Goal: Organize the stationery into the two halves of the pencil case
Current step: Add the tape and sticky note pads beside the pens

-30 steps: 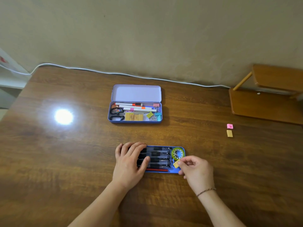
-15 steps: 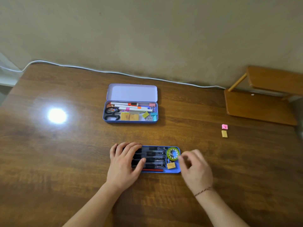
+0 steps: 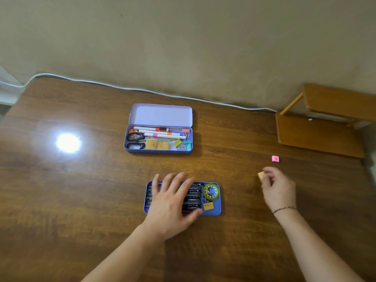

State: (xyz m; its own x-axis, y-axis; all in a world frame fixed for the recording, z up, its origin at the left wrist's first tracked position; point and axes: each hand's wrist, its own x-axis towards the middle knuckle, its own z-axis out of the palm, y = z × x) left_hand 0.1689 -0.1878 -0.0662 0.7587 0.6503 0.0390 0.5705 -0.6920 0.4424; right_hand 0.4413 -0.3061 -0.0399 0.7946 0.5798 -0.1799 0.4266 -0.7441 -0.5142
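A blue tray (image 3: 217,210) lies near me on the table, holding several black pens, a green tape roll (image 3: 211,191) and a yellow eraser (image 3: 208,206). My left hand (image 3: 171,202) rests flat on the pens, fingers spread. To the right, my right hand (image 3: 278,188) pinches a second yellow eraser (image 3: 260,176) just above the table. A pink eraser (image 3: 275,158) lies beyond it. Farther back stands the open purple pencil case (image 3: 160,115) with markers, scissors (image 3: 134,141), yellow erasers and binder clips inside.
A wooden shelf piece (image 3: 317,135) sits at the far right against the wall. A white cable (image 3: 142,90) runs along the table's back edge. A bright lamp reflection (image 3: 68,143) shows on the left of the wooden table.
My right hand let go of a yellow eraser in the blue tray, moved right and picked up the yellow eraser that lay below the pink one. My left hand stayed on the pens.
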